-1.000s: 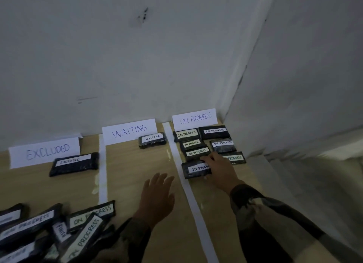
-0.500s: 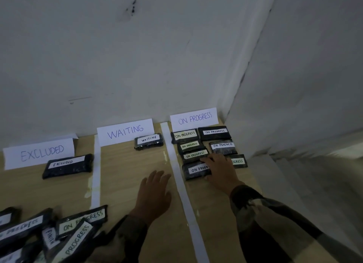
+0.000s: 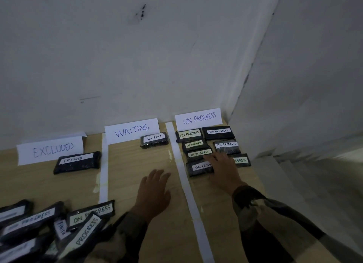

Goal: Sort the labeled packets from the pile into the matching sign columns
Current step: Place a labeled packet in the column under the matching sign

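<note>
Three paper signs lean on the wall: EXCLUDED (image 3: 50, 150), WAITING (image 3: 132, 130) and ON PROGRESS (image 3: 198, 118). Several black ON PROGRESS packets lie in the right column. My right hand (image 3: 223, 169) rests with straight fingers on the nearest one (image 3: 197, 168), covering the right end of its label. My left hand (image 3: 155, 193) lies flat and open on the wood in the WAITING column, holding nothing. One WAITING packet (image 3: 154, 140) and one EXCLUDED packet (image 3: 77, 162) lie under their signs. The pile of labelled packets (image 3: 59, 227) sits at the lower left.
White tape strips (image 3: 103, 172) (image 3: 186, 186) divide the wooden table into columns. A white wall stands right behind the signs, and a second wall closes the corner on the right. The table's right edge (image 3: 261, 188) drops off beside the ON PROGRESS column.
My right hand stays on the nearest ON PROGRESS packet and has slid slightly further over its label. The left hand has barely moved. The view shifted a little.
</note>
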### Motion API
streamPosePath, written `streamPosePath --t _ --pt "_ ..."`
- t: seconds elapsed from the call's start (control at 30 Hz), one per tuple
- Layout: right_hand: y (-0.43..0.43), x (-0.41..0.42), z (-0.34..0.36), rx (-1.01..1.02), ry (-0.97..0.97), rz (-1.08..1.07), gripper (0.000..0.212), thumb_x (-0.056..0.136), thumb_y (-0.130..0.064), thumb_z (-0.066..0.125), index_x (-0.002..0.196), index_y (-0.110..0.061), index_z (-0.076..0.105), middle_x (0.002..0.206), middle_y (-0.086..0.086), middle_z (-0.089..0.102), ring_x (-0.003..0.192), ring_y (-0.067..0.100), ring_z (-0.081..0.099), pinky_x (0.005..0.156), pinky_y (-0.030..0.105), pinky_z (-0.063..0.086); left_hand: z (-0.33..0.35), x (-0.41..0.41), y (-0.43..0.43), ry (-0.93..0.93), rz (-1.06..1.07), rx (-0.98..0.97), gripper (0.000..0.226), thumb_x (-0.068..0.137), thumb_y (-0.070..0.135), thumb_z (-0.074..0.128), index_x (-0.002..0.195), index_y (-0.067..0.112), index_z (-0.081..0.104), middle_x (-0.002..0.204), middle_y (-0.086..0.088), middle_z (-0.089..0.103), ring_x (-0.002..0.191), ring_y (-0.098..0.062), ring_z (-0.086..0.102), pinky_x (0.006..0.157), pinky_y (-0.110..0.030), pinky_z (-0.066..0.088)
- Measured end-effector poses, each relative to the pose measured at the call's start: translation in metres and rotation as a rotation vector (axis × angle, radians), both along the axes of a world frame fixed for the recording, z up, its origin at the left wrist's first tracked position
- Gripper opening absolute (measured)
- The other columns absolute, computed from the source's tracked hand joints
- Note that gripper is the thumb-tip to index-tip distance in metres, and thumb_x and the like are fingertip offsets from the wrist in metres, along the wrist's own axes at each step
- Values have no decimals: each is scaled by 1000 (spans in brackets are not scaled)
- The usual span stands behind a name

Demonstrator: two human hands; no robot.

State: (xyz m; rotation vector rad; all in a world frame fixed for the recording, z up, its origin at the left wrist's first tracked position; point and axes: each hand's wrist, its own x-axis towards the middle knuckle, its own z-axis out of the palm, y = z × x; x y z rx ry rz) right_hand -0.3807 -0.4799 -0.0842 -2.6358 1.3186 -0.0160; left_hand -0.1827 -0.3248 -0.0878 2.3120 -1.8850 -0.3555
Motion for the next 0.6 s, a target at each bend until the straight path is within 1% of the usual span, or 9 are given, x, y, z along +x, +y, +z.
streamPosePath --t 0.1,0.23,0.27,0.33,0.43,0.5,0.53,0.6 --pt "19 7 5 7 -125 -42 58 75 -21 64 132 -21 52 130 9 52 121 28 45 98 44 36 4 3 7 -7 4 -23 59 88 31 54 142 22 34 150 -6 32 140 -24 23 112 -43 22" --pt "51 27 11 3 -210 -21 51 66 -22 53 115 -16 63 114 10 61 108 32 56 87 46 44 10 10 26 -27 0 -34 59 88 33 53 142 22 33 149 -5 32 141 -25 22 113 -47 18" --pt "60 33 14 11 -212 -4 50 68 -24 52 116 -16 62 115 9 60 109 31 55 88 44 43 12 12 32 -37 1 -33 59 88 33 52 143 23 32 150 -4 31 141 -24 21 113 -46 17" --pt "80 46 19 29 -200 35 50 75 -28 56 125 -19 57 124 7 55 118 26 48 94 41 38 19 18 44 -64 -3 -32 60 89 35 49 144 25 29 152 -3 28 142 -23 18 114 -46 15" --pt "108 68 26 51 -221 55 52 76 -29 57 127 -20 55 128 7 53 121 26 45 99 41 36 28 33 64 -80 2 -19 60 89 36 50 144 24 29 151 -3 29 141 -23 19 114 -46 16" --pt "127 83 30 56 -220 79 51 75 -32 55 125 -21 56 127 7 53 120 27 47 98 41 38 38 46 81 -69 17 -20 58 84 33 54 139 21 39 145 -6 39 137 -28 30 110 -50 24" --pt "137 91 32 61 -216 94 50 77 -33 56 126 -22 56 128 7 52 122 27 46 98 40 37 40 53 90 -80 19 -32 57 78 32 57 133 19 48 138 -9 49 131 -31 41 103 -53 33" --pt "157 106 36 76 -203 122 49 81 -32 59 128 -24 53 132 5 48 126 24 41 99 37 32 46 68 110 -92 33 -38 55 64 35 56 116 18 62 117 -10 64 111 -34 59 84 -55 48"
